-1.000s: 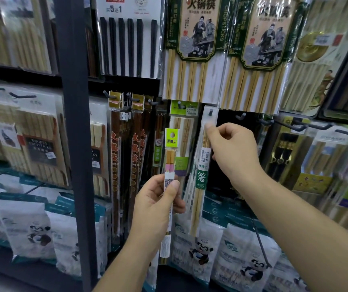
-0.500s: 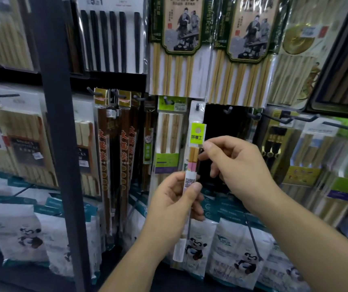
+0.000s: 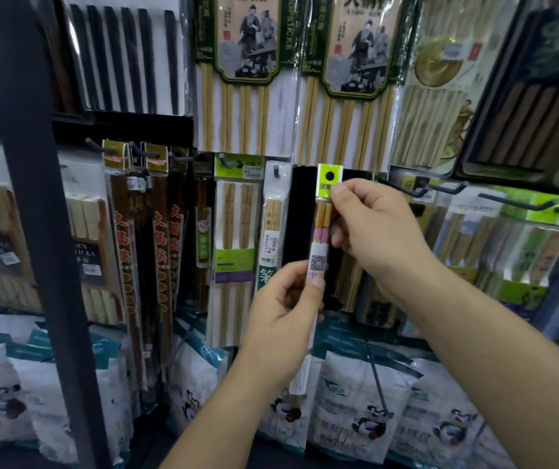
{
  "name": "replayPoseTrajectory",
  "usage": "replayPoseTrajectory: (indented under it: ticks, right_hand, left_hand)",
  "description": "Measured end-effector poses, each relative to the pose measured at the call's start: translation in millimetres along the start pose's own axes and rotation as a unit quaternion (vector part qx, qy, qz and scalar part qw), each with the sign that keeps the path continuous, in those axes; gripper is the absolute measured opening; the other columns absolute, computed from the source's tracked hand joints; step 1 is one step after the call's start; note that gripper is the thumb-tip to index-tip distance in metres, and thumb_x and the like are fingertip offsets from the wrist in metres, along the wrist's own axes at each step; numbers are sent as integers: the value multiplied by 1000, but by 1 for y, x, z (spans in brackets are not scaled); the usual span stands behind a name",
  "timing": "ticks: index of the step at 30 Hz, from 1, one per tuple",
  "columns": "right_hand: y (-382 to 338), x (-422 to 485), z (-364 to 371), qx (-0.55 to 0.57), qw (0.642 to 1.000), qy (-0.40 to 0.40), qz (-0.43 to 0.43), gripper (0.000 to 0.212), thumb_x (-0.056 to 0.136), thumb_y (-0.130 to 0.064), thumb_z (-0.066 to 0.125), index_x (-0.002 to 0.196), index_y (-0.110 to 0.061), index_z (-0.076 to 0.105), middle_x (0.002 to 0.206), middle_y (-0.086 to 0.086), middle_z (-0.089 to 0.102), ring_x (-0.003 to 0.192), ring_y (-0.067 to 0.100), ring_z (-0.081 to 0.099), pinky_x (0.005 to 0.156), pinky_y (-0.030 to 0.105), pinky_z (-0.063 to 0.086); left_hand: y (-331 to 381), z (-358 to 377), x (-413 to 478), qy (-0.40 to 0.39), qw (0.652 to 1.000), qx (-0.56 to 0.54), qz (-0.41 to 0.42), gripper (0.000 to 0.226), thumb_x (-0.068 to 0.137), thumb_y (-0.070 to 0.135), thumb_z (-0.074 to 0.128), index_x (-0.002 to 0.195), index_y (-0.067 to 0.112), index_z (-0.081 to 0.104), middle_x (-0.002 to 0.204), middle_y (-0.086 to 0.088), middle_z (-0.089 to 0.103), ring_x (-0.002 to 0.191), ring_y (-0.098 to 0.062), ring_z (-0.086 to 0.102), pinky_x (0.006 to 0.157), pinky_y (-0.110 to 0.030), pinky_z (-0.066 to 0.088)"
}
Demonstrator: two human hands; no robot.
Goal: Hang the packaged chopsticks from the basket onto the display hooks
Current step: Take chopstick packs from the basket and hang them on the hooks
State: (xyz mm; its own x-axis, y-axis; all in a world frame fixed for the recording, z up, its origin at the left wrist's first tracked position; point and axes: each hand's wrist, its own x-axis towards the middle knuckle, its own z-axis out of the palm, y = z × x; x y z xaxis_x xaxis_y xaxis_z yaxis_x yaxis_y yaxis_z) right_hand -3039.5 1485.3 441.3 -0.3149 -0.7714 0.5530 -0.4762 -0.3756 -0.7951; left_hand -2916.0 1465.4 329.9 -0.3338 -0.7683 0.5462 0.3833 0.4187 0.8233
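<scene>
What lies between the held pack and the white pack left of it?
Between held pack and white pack, the head view shows only a bare dark strip.

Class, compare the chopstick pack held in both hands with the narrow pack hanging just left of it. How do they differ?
The held pack has a lime-green header with an empty hole; the hanging pack has a pale header on a hook. The held pack's chopsticks show a pink band; the hanging pack's look plain. The left hand and right hand grip the held pack; the hanging pack hangs unaided. Both are slim and upright.
</scene>
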Motion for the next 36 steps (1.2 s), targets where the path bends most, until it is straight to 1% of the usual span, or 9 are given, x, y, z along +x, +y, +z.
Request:
replayPoseTrajectory:
  ticks: [3, 8, 11, 13, 16, 19, 25, 30, 36]
  right_hand:
    - [-2, 6, 1, -13, 1000, 2, 6, 35, 105, -29, 50, 82, -8, 66, 63, 13, 62, 53, 13, 54, 55, 26, 42]
    - [0, 11, 2, -26, 999, 21, 3, 38, 104, -29, 53, 84, 2, 63, 54, 3, 51, 46, 9, 50, 50, 20, 42]
    - [5, 11, 6, -37, 999, 33, -5, 41, 104, -27, 53, 84, 9, 60, 56, 7, 48, 48, 11, 47, 47, 14, 42]
    - [9, 10, 9, -48, 998, 35, -2, 43, 104, -29, 52, 85, 8, 60, 62, 13, 47, 56, 15, 47, 54, 19, 44]
    - [16, 8, 12, -42, 998, 35, 15, 41, 105, -35, 51, 85, -3, 68, 77, 19, 65, 64, 17, 58, 68, 33, 51]
    - [23, 4, 14, -37, 999, 28, 12, 37, 104, -40, 53, 84, -13, 70, 84, 13, 69, 71, 13, 61, 74, 33, 54]
    - [43, 4, 15, -72, 997, 15, -18, 38, 104, -42, 53, 74, -21, 64, 53, -12, 54, 49, 0, 46, 49, 16, 40]
    - [61, 24, 22, -115, 993, 34, -11, 44, 105, -44, 49, 77, -13, 64, 59, -6, 54, 49, 0, 47, 46, 16, 35]
    - [86, 13, 15, -157, 988, 5, 14, 29, 103, -46, 53, 87, -26, 66, 69, -8, 63, 60, -6, 57, 50, 11, 39]
  left_hand:
    - [0, 0, 2, -3, 1000, 4, 8, 24, 104, 30, 58, 107, 49, 73, 97, -11, 68, 86, -6, 62, 78, -21, 54]
    - [-4, 2, 2, 14, 1000, 6, -2, 26, 98, 36, 60, 104, 57, 72, 86, 9, 67, 84, -5, 61, 79, -23, 55]
    - [-7, 1, 1, 30, 1000, 9, -4, 25, 104, 27, 60, 104, 48, 73, 87, 0, 71, 82, -10, 66, 76, -26, 57]
    - [-9, 1, 2, 43, 999, -2, -31, 24, 105, 23, 60, 101, 43, 73, 85, 3, 72, 80, -14, 72, 71, -26, 59]
    - [-15, 5, 3, 63, 994, -21, -81, 18, 106, 23, 59, 100, 33, 72, 85, 2, 73, 77, -18, 75, 64, -27, 60]
    - [-25, 10, 3, 75, 991, -28, -108, 17, 108, 25, 54, 100, 21, 69, 84, 0, 72, 77, -18, 74, 65, -29, 61]
    - [-48, 23, 8, 107, 988, 9, -114, 25, 109, 29, 51, 92, 18, 66, 78, 3, 69, 78, -11, 67, 75, -30, 56]
    - [-61, 28, 25, 145, 971, -6, -192, 23, 109, 34, 49, 99, 23, 67, 87, -2, 69, 84, -15, 66, 74, -30, 52]
    - [-80, 24, 27, 146, 958, 87, -230, 18, 108, 41, 47, 109, 27, 58, 97, 7, 64, 87, -5, 59, 69, -23, 42]
